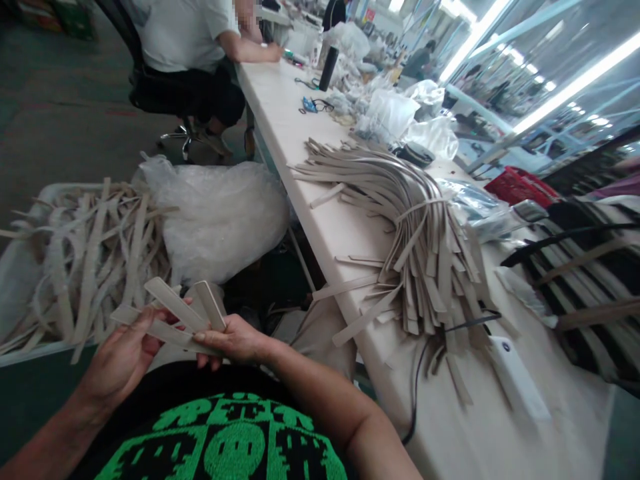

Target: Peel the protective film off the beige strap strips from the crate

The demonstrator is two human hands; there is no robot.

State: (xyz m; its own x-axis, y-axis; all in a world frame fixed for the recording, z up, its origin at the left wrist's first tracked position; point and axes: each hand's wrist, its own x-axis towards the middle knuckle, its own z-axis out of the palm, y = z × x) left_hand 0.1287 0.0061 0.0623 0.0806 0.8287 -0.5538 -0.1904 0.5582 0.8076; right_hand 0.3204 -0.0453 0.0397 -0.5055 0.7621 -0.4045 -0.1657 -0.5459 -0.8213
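Both my hands hold a small fan of beige flat strips (176, 315) above my lap. My left hand (123, 357) grips the left ends, thumb on top. The fingers of my right hand (235, 339) pinch the right ends of the same strips. To the right, on the white table (320, 220), lies a big bundle of long beige strips (415, 227), tied round the middle with one strip. A white bin (20, 267) at my left is heaped with loose strips (95, 253) of the same kind.
A bulging clear plastic bag (220, 213) sits between bin and table. A white device with a black cable (515, 377) lies on the near table end. Plastic bags (400, 113), a black bottle (329, 68) and a red basket (520, 183) stand farther off. A seated person (190, 40) works at the far end.
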